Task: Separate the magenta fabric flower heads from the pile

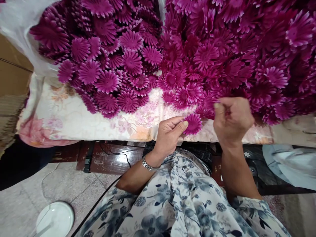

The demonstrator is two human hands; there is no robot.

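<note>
My left hand (pixel 170 133) pinches a magenta fabric flower (pixel 193 123) at the near edge of the floral cloth (pixel 74 118). A metal watch sits on that wrist. My right hand (pixel 232 118) is curled closed just right of that flower, at the foot of the right flower heap (pixel 237 49). Something magenta shows between its fingers; I cannot make out what. A second heap of the same flowers (pixel 108 62) lies to the left, partly in a clear plastic bag (pixel 17 29).
Cardboard boxes (pixel 12 82) stand at the far left. A white plate (pixel 54 219) lies on the tiled floor below left, with a black cable (pixel 98 200) running past it. Pale blue cloth (pixel 291 164) lies at the right. My floral-patterned lap fills the bottom.
</note>
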